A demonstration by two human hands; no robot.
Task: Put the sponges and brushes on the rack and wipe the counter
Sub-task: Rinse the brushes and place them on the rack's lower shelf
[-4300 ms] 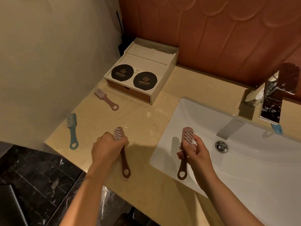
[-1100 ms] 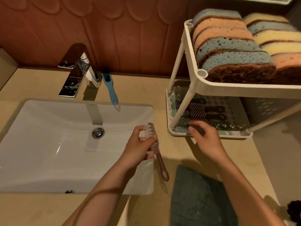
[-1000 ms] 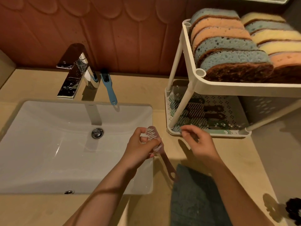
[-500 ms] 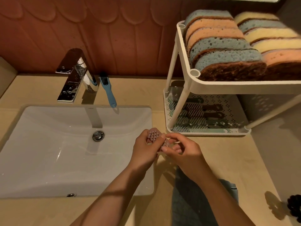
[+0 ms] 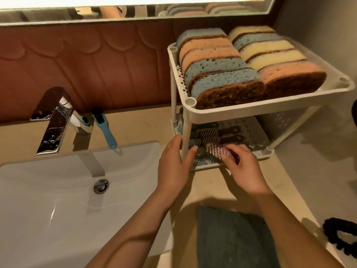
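bathroom vanity. white inset basin point(image 5: 58, 190) with metal drain plug point(image 5: 101, 186); chrome mixer tap point(image 5: 56, 120) behind the basin; lit mirror point(image 5: 135, 8) above the basin, over a red-brown scalloped wall point(image 5: 96, 64); beige stone desk point(image 5: 139, 122) surrounding the basin.

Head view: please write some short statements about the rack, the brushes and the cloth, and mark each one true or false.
1. The sponges stand on the top tier of the rack. True.
2. The blue brush lies on the rack. False: it lies on the counter, beside the faucet.
3. The right hand holds a pink brush at the lower tier. True.
4. The dark cloth hangs from the rack. False: it lies on the counter in front of the rack.
5. The lower tier holds no other brushes. False: several dark brushes lie there.
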